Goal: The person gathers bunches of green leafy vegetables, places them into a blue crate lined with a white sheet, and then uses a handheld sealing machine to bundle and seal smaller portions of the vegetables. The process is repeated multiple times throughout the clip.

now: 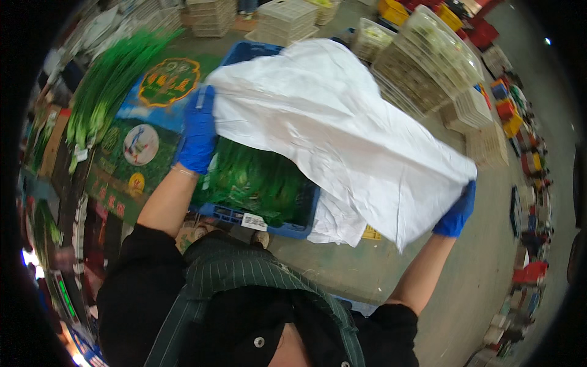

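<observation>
A large white cloth [330,114] is stretched between my two hands, both in blue gloves. My left hand [200,130] grips its left edge, beside a blue plastic crate [300,230]. Out to the right, my right hand [456,213] holds the far corner. Below the cloth, the crate is filled with long green vegetables [261,181], some under clear film. The cloth hides the crate's far part. White material [337,220] hangs at the crate's right side. A white tag [254,222] with writing sits on the near rim.
A bundle of green onions [110,91] lies on a printed box [137,169] at the left. White plastic crates [422,64] holding vegetables stand stacked at the back right, and more stacked crates [286,20] stand behind. A yellow crate part [372,232] shows beneath the cloth.
</observation>
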The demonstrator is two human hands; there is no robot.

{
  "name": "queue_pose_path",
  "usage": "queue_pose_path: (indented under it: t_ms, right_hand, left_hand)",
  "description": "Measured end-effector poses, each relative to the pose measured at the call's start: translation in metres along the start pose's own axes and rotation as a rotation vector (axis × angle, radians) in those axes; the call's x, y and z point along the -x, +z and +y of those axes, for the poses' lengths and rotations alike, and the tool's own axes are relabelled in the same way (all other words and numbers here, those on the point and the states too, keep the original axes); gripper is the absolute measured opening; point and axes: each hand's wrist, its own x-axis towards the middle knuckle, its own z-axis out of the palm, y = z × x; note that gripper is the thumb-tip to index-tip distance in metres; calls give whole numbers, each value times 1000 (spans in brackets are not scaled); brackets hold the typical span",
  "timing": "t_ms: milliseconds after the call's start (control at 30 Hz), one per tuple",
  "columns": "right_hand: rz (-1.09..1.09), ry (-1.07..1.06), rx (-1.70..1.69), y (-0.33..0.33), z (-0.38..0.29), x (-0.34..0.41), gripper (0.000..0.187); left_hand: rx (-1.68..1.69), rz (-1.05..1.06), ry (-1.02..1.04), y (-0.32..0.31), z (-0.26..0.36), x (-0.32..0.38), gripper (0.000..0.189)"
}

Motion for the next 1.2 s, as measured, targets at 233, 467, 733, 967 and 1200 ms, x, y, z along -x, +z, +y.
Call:
queue_pose_path:
  t_ms: [233, 467, 733, 967, 1200]
  right_hand:
    - [-430, -441, 636, 221, 80, -154, 36]
    - [-931, -702, 1091, 409, 222, -142, 37]
    - [-768, -835, 1171, 496, 266, -58, 38]
    - [-751, -676, 1178, 380, 318, 62, 53]
    - [-572, -433, 1703, 307, 408, 22, 51]
  left_hand:
    - [-675, -214, -341, -126, 50, 103, 25]
    - [-672, -756, -113, -123, 125, 109, 16]
    - [-1099, -1177, 84, -4, -63, 64, 93]
    - [-1146, -1138, -46, -9, -131, 53, 101]
    - [-1317, -1139, -99, -76, -155, 52, 107]
